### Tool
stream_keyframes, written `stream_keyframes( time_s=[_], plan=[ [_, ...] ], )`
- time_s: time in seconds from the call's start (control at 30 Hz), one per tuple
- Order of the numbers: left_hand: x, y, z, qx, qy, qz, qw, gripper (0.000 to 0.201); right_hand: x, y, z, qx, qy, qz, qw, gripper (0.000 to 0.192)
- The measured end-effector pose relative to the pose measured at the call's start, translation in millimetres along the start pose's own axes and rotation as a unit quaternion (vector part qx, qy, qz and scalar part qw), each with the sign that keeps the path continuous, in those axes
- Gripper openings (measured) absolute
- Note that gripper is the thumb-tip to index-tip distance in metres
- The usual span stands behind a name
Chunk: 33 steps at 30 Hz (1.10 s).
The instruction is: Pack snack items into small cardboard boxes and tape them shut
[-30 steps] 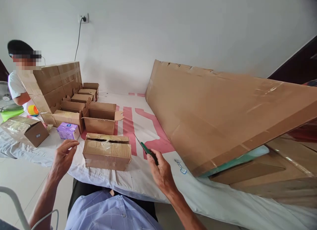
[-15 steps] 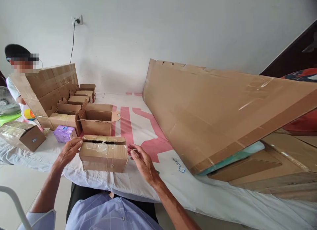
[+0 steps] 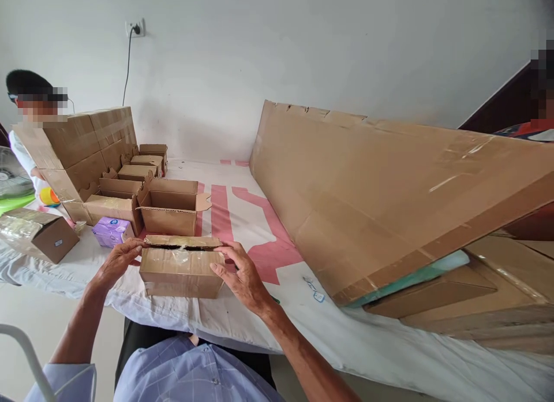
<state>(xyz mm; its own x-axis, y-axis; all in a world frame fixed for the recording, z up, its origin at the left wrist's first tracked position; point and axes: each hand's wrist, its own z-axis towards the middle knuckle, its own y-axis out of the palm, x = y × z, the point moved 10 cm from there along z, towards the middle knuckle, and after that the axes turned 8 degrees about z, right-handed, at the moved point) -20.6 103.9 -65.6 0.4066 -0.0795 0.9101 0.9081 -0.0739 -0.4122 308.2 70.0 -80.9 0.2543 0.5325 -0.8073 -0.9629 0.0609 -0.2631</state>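
Both hands at the slit carton.
Your left hand and right hand, fingers spread, bracket the carton ends.

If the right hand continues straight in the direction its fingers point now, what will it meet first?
The right hand points left, its fingers already on the right end of the small cardboard box with the slit tape. That box is first in line; beyond it waits the left hand.
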Motion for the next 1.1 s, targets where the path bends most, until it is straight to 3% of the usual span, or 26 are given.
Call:
stream_keyframes(
  time_s=[0.17,0.23,0.33,0.43,0.5,0.57,0.67,0.73,0.83,0.97,1.1],
  plan=[
    [7.0,4.4,-1.8,-0.023,0.037,0.04,0.998,0.061,-49.7,-7.9,-12.9,0.009,-0.124,-0.045,0.991,0.01],
    [13.5,6.0,-1.7,-0.023,0.066,0.079,0.994,0.056,-70.4,-5.1,-22.6,-0.022,-0.166,-0.06,0.984,0.009],
    [17.6,9.8,-0.1,-0.021,0.086,0.128,0.988,0.055,-90.0,6.6,-29.6,-0.116,-0.185,-0.04,0.975,0.024],
    [20.2,18.7,2.0,-0.03,0.103,0.171,0.98,0.055,-87.5,18.2,-15.0,-0.187,-0.119,-0.026,0.975,0.036],
    [23.1,25.9,2.7,-0.039,0.118,0.187,0.975,0.053,-84.3,23.0,5.5,-0.186,-0.098,-0.076,0.975,0.024],
    [27.8,31.4,2.8,-0.044,0.137,0.184,0.972,0.052,-88.2,29.9,28.8,-0.167,-0.133,-0.164,0.963,0.008],
    [33.5,35.6,2.4,-0.05,0.153,0.175,0.971,0.048,-91.6,50.9,58.0,-0.166,-0.198,-0.281,0.924,0.017],
    [34.5,36.7,2.5,-0.054,0.149,0.173,0.972,0.047,-87.2,66.1,70.4,-0.187,-0.218,-0.315,0.904,0.017],
    [35.3,37.0,3.2,-0.053,0.144,0.167,0.974,0.048,-79.6,79.4,77.4,-0.198,-0.244,-0.318,0.894,0.001],
    [35.9,38.3,5.0,-0.048,0.154,0.16,0.974,0.045,-73.8,82.2,75.9,-0.171,-0.268,-0.277,0.907,0.026],
    [36.2,37.9,6.4,-0.039,0.172,0.155,0.972,0.048,-81.1,65.5,79.3,-0.107,-0.244,-0.114,0.957,0.03]
  ],
)
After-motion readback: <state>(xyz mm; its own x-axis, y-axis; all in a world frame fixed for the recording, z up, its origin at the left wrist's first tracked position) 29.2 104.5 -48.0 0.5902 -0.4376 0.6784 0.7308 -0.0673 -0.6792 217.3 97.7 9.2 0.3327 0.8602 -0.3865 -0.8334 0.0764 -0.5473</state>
